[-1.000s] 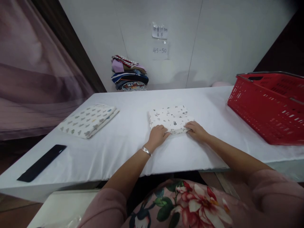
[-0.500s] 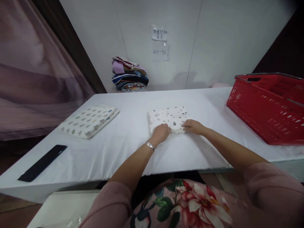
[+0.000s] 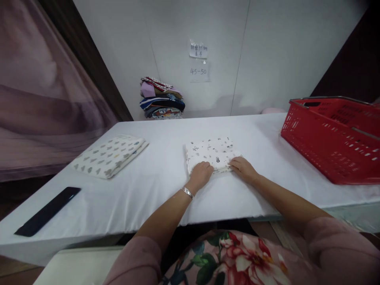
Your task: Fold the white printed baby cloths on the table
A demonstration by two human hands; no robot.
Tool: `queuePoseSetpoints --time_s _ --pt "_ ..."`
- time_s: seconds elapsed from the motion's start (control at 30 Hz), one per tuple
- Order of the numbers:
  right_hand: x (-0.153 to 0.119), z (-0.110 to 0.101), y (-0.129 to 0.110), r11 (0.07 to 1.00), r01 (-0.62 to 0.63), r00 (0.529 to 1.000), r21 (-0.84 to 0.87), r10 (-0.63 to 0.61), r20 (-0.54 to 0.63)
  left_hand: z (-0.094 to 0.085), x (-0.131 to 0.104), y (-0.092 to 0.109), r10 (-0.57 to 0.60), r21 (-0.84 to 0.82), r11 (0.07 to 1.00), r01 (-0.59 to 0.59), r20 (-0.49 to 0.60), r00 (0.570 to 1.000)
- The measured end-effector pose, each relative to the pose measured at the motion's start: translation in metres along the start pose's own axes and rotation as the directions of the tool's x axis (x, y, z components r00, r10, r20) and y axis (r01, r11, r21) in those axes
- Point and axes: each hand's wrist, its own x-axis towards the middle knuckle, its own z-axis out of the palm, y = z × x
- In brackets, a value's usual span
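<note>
A folded white cloth with small grey and black printed figures lies flat at the middle of the table. My left hand is closed over its near edge toward the left, fingers together on top. At the near right corner, my right hand grips the same cloth, its fingertips pointing left and its thumb low by the edge. A short stretch of the layered near edge shows between both hands. The undersides of my fingers are hidden.
To the left lies another folded cloth with grey cloud shapes. A dark flat object rests near the left front edge of the white-covered table. A red basket stands right. Folded fabrics are piled by the wall.
My right hand has turned slightly and lies lower over the cloth's near right corner. My left fingers have settled closer over the edge. The whole view has shifted a little.
</note>
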Motion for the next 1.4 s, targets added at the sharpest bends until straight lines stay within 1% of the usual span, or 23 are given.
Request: queuePoseSetpoints --time_s 0.13,0.23,0.3,0.37,0.43,0.5,0.53,0.57,0.63,0.7,0.73,0.77,0.8,0.87,0.9,0.97,1.03,1.07,1.13,1.2,1.27,1.33,1.4 --pt "-0.002 0.005 -0.002 1.000 -0.005 0.999 -0.017 0.005 -0.039 -0.013 0.006 -0.002 -0.069 -0.128 0.989 0.069 0.000 0.998" --pt "-0.004 0.006 -0.004 1.000 -0.021 0.998 -0.022 0.020 -0.058 -0.017 0.012 -0.004 -0.106 -0.135 0.986 0.100 -0.037 0.994" --pt "-0.006 0.006 -0.006 1.000 -0.029 0.997 -0.007 0.028 -0.070 -0.013 0.012 -0.006 -0.102 -0.098 0.991 0.097 -0.058 0.993" --pt "-0.007 0.002 -0.009 0.999 -0.043 0.997 0.031 0.045 -0.069 -0.005 0.008 -0.006 -0.091 -0.052 0.995 0.089 -0.034 0.995" --pt "-0.003 -0.004 -0.012 0.993 -0.080 0.996 0.086 0.082 -0.020 0.004 0.004 -0.006 -0.087 -0.019 0.996 0.087 0.001 0.996" --pt "0.009 -0.011 -0.012 0.982 -0.136 0.990 0.129 0.131 0.051 0.010 0.001 -0.005 -0.087 -0.004 0.996 0.087 0.009 0.996" --pt "0.017 -0.014 -0.010 0.976 -0.163 0.986 0.141 0.155 0.065 0.011 0.000 -0.004 -0.089 -0.001 0.996 0.089 0.010 0.996" --pt "0.027 -0.016 -0.008 0.972 -0.185 0.982 0.148 0.178 0.059 0.012 0.000 -0.004 -0.091 0.001 0.996 0.091 0.013 0.996" --pt "0.048 -0.017 -0.002 0.966 -0.213 0.976 0.149 0.217 -0.007 0.012 0.000 -0.003 -0.102 0.003 0.995 0.102 0.028 0.994" --pt "0.066 -0.011 0.007 0.966 -0.237 0.969 0.108 0.242 -0.041 0.011 -0.001 -0.003 -0.114 0.001 0.993 0.114 0.044 0.993" --pt "0.072 -0.007 0.011 0.965 -0.254 0.967 0.060 0.255 -0.017 0.011 -0.001 -0.002 -0.118 -0.002 0.993 0.118 0.048 0.992" --pt "0.076 -0.001 0.016 0.961 -0.277 0.960 0.000 0.277 0.031 0.011 -0.002 -0.002 -0.120 -0.008 0.993 0.120 0.050 0.992" --pt "0.077 0.005 0.020 0.951 -0.303 0.947 -0.062 0.308 0.093 0.010 -0.003 -0.002 -0.118 -0.018 0.993 0.119 0.050 0.992" --pt "0.073 0.017 0.028 0.923 -0.347 0.904 -0.165 0.376 0.205 0.007 -0.005 0.000 -0.119 -0.047 0.991 0.121 0.051 0.992" --pt "0.070 0.023 0.031 0.912 -0.359 0.885 -0.197 0.400 0.238 0.005 -0.004 0.000 -0.121 -0.068 0.990 0.125 0.059 0.991" --pt "0.064 0.030 0.036 0.906 -0.359 0.875 -0.222 0.410 0.259 -0.003 0.000 -0.001 -0.126 -0.125 0.982 0.139 0.102 0.987" --pt "0.061 0.034 0.039 0.913 -0.339 0.882 -0.227 0.392 0.261 -0.012 0.007 -0.005 -0.164 -0.174 0.967 0.188 0.144 0.976" --pt "0.060 0.035 0.040 0.916 -0.332 0.884 -0.225 0.386 0.264 -0.016 0.010 -0.009 -0.202 -0.182 0.957 0.226 0.143 0.969" --pt "0.061 0.035 0.041 0.918 -0.330 0.883 -0.221 0.383 0.270 -0.020 0.016 -0.019 -0.313 -0.162 0.932 0.325 0.099 0.945" --pt "0.062 0.034 0.041 0.916 -0.336 0.878 -0.220 0.389 0.277 -0.016 0.017 -0.030 -0.420 -0.147 0.893 0.426 0.073 0.905" --pt "0.062 0.033 0.040 0.913 -0.344 0.870 -0.220 0.399 0.291 -0.008 0.015 -0.039 -0.478 -0.167 0.855 0.491 0.110 0.871" --pt "0.063 0.031 0.038 0.906 -0.356 0.856 -0.228 0.414 0.309 0.000 0.010 -0.044 -0.494 -0.199 0.834 0.514 0.145 0.857" --pt "0.067 0.026 0.035 0.897 -0.367 0.838 -0.245 0.434 0.330 0.005 0.008 -0.045 -0.492 -0.213 0.832 0.512 0.141 0.859"
